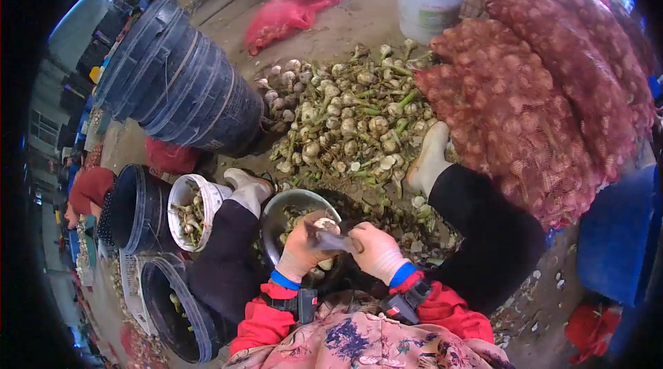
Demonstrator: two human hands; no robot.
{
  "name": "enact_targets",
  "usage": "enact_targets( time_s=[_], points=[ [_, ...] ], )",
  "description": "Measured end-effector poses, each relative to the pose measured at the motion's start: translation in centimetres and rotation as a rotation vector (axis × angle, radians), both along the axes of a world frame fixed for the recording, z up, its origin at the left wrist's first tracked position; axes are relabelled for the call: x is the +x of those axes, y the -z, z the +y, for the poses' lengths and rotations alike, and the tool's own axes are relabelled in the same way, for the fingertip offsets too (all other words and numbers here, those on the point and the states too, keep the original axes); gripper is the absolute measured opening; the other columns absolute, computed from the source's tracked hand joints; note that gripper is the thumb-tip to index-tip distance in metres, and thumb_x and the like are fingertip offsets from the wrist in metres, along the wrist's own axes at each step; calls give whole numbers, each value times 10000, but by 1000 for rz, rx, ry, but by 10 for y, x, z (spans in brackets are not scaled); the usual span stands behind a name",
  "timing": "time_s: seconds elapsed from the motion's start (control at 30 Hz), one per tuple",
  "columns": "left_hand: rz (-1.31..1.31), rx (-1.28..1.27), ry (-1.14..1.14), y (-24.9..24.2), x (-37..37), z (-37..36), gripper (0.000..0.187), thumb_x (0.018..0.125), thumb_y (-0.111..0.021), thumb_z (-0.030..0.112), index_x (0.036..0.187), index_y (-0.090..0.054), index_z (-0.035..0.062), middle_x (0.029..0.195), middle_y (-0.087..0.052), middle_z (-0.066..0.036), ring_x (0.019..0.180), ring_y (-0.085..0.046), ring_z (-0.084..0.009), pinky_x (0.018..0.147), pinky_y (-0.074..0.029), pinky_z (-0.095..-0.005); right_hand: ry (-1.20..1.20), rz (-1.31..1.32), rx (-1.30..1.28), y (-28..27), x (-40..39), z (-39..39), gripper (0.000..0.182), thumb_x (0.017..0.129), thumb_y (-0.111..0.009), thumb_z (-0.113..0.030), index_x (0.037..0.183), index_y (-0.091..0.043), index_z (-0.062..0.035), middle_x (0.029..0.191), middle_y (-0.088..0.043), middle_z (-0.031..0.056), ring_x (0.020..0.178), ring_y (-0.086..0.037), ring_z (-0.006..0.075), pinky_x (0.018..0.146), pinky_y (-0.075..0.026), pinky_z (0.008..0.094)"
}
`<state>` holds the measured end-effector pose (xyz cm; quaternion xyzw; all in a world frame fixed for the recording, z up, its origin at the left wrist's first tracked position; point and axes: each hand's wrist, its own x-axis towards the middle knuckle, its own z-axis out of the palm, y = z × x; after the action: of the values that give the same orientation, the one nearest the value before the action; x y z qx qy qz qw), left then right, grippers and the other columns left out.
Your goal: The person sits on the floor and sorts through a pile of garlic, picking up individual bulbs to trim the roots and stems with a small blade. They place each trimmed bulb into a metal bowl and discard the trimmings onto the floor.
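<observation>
My left hand [301,250] is closed around a garlic bulb [327,224], whose pale top shows above the fingers. My right hand [377,251] grips a knife [334,241] with its fingers wrapped round the handle. The blade points left and lies against or just in front of the bulb; exact contact is blurred. Below both hands sits a metal bowl [268,232] with garlic pieces in it, partly hidden by my left hand. A large heap of garlic bulbs [345,117], some with green stems, spreads on the floor ahead of my boots.
Red mesh sacks of garlic [511,106] lie at the right, near a blue tub [618,238]. Stacked black buckets [186,86] lean at the left. A white bucket [181,236] of stems and black buckets [173,314] stand beside my leg. Another person's red-clothed part [92,188] shows far left.
</observation>
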<state>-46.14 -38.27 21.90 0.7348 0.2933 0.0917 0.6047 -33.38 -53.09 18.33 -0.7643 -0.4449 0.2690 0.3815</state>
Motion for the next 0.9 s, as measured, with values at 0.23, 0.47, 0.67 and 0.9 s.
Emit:
enact_targets(
  time_s=[0.23,0.47,0.67,0.9],
  points=[
    [8,185,-6,11,-8,-9,612,647,-846,101,1167,-528,51,1018,-617,-36,940,-598,-138,829,-497,-299,-156,-52,-189,-7,-7,4,210,718,-633,-85,927,-621,-76,997,-582,143,903,-604,380,762,-509,448],
    [-167,46,-43,7,-4,-26,646,618,-870,193,1130,-508,35,972,-594,-54,876,-601,-153,795,-505,-290,-72,-94,-82,25,-7,3,117,728,-620,-80,840,-610,-48,961,-573,165,883,-609,391,771,-506,483],
    [-240,-63,-207,-17,-13,-24,683,603,-858,101,1172,-486,40,1027,-604,-60,932,-600,-150,830,-503,-286,417,251,-512,90,47,-12,328,770,-577,-101,1086,-656,-66,1091,-655,222,1039,-616,393,876,-495,446],
    [-518,-720,-617,12,4,10,343,942,-584,411,1038,-524,88,933,-532,-15,842,-551,-166,772,-477,-319,300,112,170,33,5,6,185,786,-677,-128,954,-651,-55,943,-618,155,938,-606,366,822,-499,392]
  ],
)
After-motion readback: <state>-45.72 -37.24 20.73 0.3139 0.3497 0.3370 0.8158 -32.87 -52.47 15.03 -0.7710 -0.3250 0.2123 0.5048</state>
